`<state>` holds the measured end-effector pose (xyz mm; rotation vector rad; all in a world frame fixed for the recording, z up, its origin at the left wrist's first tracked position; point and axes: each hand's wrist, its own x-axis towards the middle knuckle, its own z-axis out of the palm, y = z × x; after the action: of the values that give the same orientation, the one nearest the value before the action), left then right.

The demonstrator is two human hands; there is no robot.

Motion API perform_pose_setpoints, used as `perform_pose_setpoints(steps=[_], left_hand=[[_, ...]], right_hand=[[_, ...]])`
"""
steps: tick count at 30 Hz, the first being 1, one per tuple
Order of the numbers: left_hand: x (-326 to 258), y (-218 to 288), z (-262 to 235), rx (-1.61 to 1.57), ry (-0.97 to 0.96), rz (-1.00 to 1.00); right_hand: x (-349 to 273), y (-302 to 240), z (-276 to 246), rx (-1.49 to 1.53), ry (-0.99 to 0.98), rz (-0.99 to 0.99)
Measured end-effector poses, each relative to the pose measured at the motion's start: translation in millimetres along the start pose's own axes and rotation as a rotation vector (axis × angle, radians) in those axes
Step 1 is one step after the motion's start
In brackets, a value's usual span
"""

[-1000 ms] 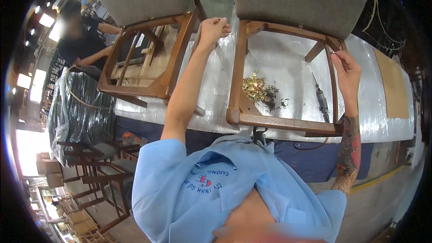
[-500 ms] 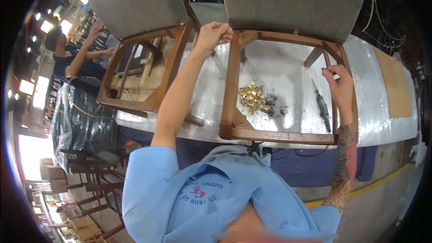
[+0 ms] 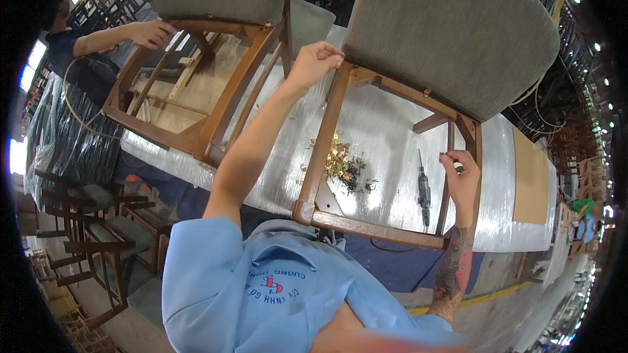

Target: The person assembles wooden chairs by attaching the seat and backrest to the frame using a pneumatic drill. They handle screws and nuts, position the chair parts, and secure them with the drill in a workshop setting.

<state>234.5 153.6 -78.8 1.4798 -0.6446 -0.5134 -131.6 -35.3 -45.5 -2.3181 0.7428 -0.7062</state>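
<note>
My left hand (image 3: 315,67) is closed in a pinch at the far left corner of a brown wooden chair frame (image 3: 366,227). A small brass-coloured bracket (image 3: 342,56) shows at its fingertips, close to the grey upholstered backrest (image 3: 451,33). Over the frame's right side rail, my right hand (image 3: 462,173) pinches something small and dark, too small to name. Inside the seat opening lie a pile of brass-coloured brackets (image 3: 339,158), several small black screws (image 3: 353,176) and a dark power screwdriver (image 3: 424,189). Another bracket (image 3: 427,93) sits on the rear rail.
A second chair frame (image 3: 219,124) stands at the left, with a co-worker's hand (image 3: 154,34) at its far rail. Plastic wrap (image 3: 504,183) covers the table, and a cardboard sheet (image 3: 530,176) lies on its right. More chairs (image 3: 108,248) stand at lower left.
The view has turned, shifting the chairs in the picture. The co-worker's raised hand has come down to the left chair. Both my hands keep nearly the same places at my chair.
</note>
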Motion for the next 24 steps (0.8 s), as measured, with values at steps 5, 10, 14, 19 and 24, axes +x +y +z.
perform_pose_setpoints(steps=[5,10,14,19,24], left_hand=[[9.2,-21.8,14.1,0.006,0.063,-0.013],[15.0,-23.9,13.4,0.01,0.087,-0.067],[24.2,-27.2,10.1,-0.03,0.056,-0.123],[29.7,-30.1,11.4,-0.006,0.003,-0.167],[27.8,-24.4,6.2,0.034,-0.049,-0.185]], right_hand=[[2.3,4.6,7.7,0.029,-0.042,0.05],[4.5,5.6,10.2,-0.034,-0.073,0.039],[8.3,-3.9,10.1,-0.04,-0.123,0.079],[6.2,-5.9,11.7,-0.054,-0.133,0.037],[8.1,-32.6,11.5,-0.044,-0.127,0.007]])
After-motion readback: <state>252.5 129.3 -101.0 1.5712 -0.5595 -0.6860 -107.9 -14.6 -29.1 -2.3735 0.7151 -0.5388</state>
